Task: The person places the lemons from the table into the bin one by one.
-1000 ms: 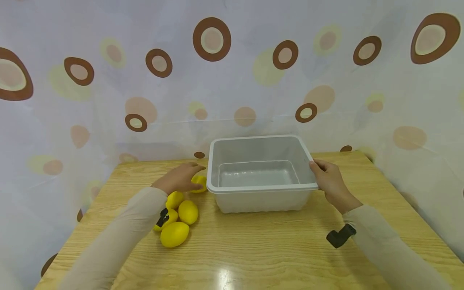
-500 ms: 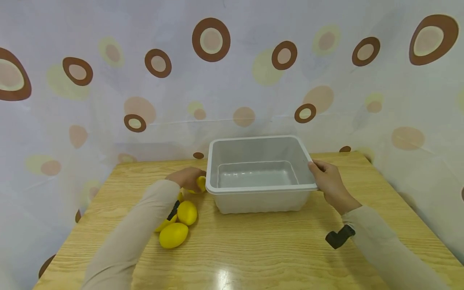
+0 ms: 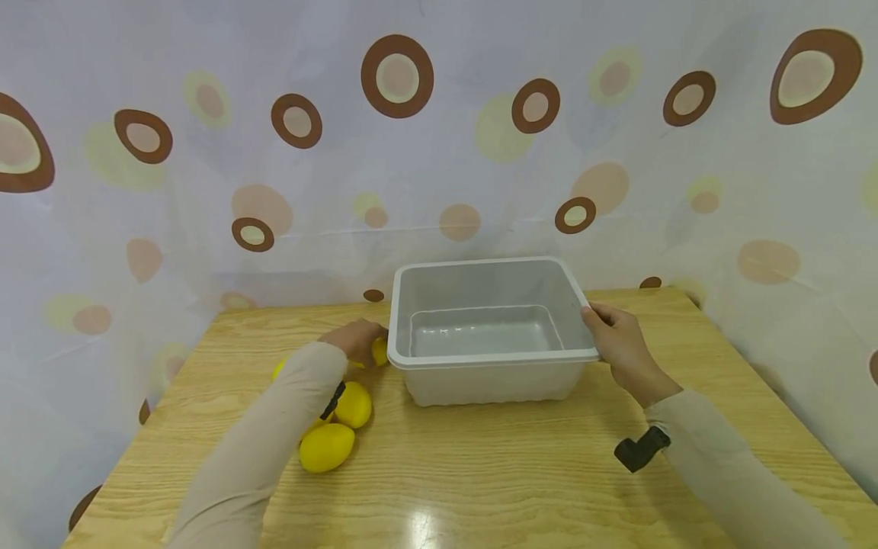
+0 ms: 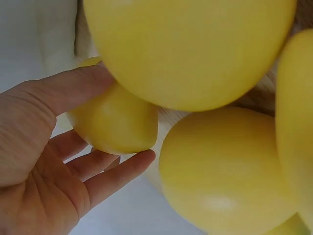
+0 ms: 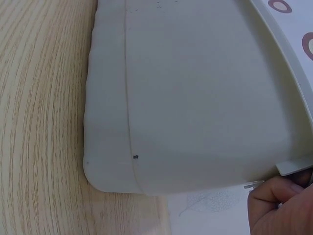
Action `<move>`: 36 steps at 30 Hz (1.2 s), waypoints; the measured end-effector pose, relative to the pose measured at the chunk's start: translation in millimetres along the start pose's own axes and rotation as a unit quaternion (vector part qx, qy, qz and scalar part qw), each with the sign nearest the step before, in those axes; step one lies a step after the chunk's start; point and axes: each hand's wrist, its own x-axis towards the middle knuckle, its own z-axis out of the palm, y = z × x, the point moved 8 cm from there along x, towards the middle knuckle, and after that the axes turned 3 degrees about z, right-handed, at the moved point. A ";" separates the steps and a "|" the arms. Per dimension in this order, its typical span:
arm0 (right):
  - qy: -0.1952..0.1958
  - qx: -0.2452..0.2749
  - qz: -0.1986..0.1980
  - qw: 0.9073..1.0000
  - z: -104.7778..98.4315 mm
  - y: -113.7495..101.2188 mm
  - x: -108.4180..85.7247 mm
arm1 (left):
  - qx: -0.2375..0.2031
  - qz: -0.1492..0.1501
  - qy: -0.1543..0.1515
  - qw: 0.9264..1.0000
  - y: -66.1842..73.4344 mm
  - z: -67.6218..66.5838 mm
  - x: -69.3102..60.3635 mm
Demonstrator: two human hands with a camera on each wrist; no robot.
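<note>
My left hand (image 3: pixel 355 341) holds a yellow lemon (image 3: pixel 379 352) beside the left wall of a light grey plastic tub (image 3: pixel 494 383). In the left wrist view the thumb lies on one side of that lemon (image 4: pixel 120 122) and the fingers curve along the other. Several more lemons lie about my left forearm: one lemon (image 3: pixel 353 405) right of the sleeve, one nearer lemon (image 3: pixel 327 447), and another lemon (image 3: pixel 279 368) left of the sleeve, partly hidden. My right hand (image 3: pixel 620 347) grips the tub's right rim near its front corner, thumb on top.
All this stands on a wooden table (image 3: pixel 480 473). Close behind the tub hangs a pale curtain (image 3: pixel 439 168) with brown ring patterns. Bare tabletop spreads in front of the tub. Inside the tub no lemon shows.
My left hand has come down over the lemon next to the tub and taken hold of it. One lemon now shows left of the sleeve. The right hand keeps its grip.
</note>
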 end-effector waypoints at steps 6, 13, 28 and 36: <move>-0.008 0.006 -0.003 1.000 1.3 -1.3 -1.8 | 0.003 -0.002 0.003 1.000 -2.3 1.8 2.7; -0.010 0.012 -0.002 1.000 1.9 -0.3 -1.4 | -0.015 0.000 0.006 1.000 -5.1 2.1 2.1; 0.000 -0.006 -0.005 1.000 -1.0 -0.5 0.3 | -0.009 0.033 0.038 0.999 1.9 -15.7 -4.9; 0.003 -0.004 -0.003 1.000 -0.2 1.7 1.9 | -0.002 0.042 0.061 0.997 0.9 -44.2 -15.2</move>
